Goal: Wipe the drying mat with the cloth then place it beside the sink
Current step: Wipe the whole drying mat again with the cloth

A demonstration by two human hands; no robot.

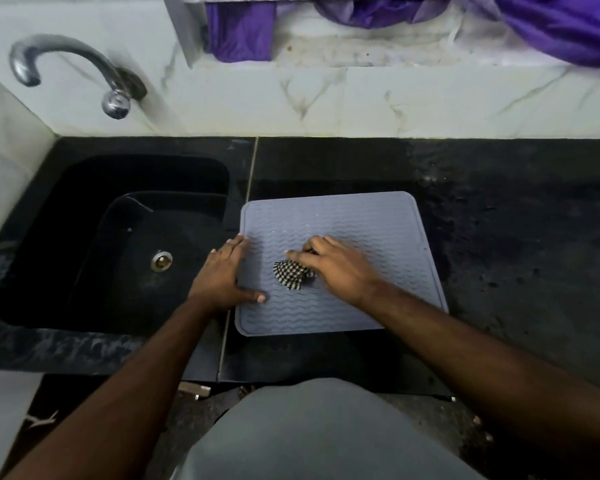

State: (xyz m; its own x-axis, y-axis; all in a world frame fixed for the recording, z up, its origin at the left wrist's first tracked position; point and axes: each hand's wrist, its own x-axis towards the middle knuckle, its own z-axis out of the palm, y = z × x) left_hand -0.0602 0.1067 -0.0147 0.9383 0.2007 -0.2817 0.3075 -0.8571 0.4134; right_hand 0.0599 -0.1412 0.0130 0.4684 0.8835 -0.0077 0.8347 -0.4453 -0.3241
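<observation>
A grey-blue ribbed drying mat [368, 223] lies flat on the black counter, just right of the sink [84, 209]. My right hand [333, 268] presses a crumpled black-and-white checked cloth [291, 275] onto the middle of the mat, and most of the cloth is hidden under the palm. My left hand [226, 275] lies flat with fingers spread on the mat's left edge, thumb on the mat surface. Small water drops show on the mat's far part.
The black counter [516, 237] stretches to the right of the mat and looks wet and speckled. A chrome tap [73, 67] juts from the tiled wall above the sink. Purple fabric [551, 26] hangs on the ledge behind.
</observation>
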